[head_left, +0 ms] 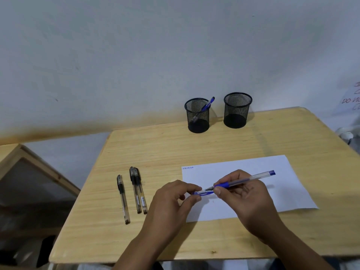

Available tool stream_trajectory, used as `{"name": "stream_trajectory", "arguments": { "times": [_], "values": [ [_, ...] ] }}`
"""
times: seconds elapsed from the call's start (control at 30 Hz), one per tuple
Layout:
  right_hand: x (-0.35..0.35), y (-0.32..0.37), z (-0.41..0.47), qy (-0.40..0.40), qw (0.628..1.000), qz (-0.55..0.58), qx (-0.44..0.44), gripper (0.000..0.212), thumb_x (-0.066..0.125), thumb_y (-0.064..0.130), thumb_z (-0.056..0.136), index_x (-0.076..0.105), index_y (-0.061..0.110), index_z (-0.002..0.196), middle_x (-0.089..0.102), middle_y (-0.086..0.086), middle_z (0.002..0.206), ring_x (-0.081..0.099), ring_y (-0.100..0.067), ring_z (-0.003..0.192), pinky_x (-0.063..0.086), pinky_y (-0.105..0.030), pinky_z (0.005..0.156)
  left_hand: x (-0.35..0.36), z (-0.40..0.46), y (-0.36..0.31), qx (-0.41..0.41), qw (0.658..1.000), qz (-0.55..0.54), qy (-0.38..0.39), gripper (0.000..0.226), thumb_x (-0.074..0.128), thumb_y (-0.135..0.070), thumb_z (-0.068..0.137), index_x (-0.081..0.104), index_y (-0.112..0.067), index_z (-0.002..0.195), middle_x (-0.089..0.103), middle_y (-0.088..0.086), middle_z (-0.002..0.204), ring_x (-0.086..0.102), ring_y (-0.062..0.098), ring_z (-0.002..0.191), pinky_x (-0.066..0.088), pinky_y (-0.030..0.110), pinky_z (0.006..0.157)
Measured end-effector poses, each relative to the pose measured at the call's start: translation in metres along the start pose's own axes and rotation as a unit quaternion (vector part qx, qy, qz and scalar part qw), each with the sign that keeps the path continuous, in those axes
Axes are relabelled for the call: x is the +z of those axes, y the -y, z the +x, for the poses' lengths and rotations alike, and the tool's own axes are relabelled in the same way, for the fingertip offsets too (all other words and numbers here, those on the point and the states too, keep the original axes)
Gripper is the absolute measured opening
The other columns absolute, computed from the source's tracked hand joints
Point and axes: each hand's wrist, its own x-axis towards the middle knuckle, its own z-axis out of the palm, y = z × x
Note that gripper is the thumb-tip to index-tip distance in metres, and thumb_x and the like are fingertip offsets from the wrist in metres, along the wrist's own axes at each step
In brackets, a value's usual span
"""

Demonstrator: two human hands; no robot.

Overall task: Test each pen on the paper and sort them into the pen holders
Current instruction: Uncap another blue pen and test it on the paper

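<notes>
Head view: two black mesh pen holders stand at the far edge of the wooden bench (155,152). The left holder (197,115) has one blue pen (204,109) leaning in it; the right holder (236,111) shows nothing inside. Over the white paper (282,191), the right hand (243,195) grips a blue pen (245,181), while the left hand's (171,201) fingers pinch its blue cap (200,192) just off the tip. Three black pens (134,191) lie left of the paper.
</notes>
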Motion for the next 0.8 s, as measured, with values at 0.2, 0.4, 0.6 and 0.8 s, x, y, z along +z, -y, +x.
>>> {"name": "stream_trajectory", "arguments": {
  "times": [0.2, 0.4, 0.6, 0.8],
  "values": [
    [0.002, -0.005, -0.005, 0.015, 1.0, -0.027, 0.005, 0.015, 0.077, 0.0, 0.08, 0.073, 0.015, 0.081, 0.078, -0.006, 0.083, 0.075, -0.021, 0.083, 0.059, -0.03, 0.078, 0.005, -0.001, -0.004, 0.037, 0.999, -0.011, 0.0, 0.014, 0.071, -0.033, 0.086, 0.071, -0.038, 0.099, 0.066, -0.025, 0.092, 0.061, 0.008, 0.081, 0.047, 0.022, 0.071],
    [0.004, -0.008, -0.012, -0.01, 1.0, 0.008, 0.006, 0.014, 0.077, -0.004, 0.077, 0.076, 0.008, 0.084, 0.079, -0.006, 0.083, 0.075, -0.018, 0.082, 0.057, -0.021, 0.075, 0.007, -0.002, -0.004, 0.063, 0.998, 0.004, -0.012, 0.012, 0.069, -0.03, 0.086, 0.073, -0.033, 0.097, 0.069, -0.023, 0.094, 0.06, 0.003, 0.083, 0.047, 0.023, 0.074],
    [0.006, -0.011, -0.02, -0.024, 1.0, -0.009, 0.019, 0.014, 0.078, -0.002, 0.077, 0.076, 0.012, 0.081, 0.079, -0.001, 0.08, 0.074, -0.014, 0.077, 0.057, -0.019, 0.072, 0.012, -0.008, -0.003, 0.076, 0.997, -0.011, -0.012, 0.012, 0.066, -0.026, 0.088, 0.073, -0.03, 0.097, 0.069, -0.02, 0.094, 0.059, 0.003, 0.083, 0.047, 0.024, 0.074],
    [0.003, -0.006, -0.017, -0.016, 0.999, -0.044, 0.018, 0.012, 0.08, 0.006, 0.078, 0.076, 0.017, 0.083, 0.078, -0.001, 0.082, 0.073, -0.015, 0.08, 0.058, -0.029, 0.077, 0.015, -0.007, -0.008, 0.074, 0.996, -0.042, -0.039, 0.012, 0.068, -0.022, 0.086, 0.074, -0.026, 0.094, 0.071, -0.018, 0.091, 0.059, 0.001, 0.081, 0.047, 0.02, 0.073]
  ]
}}
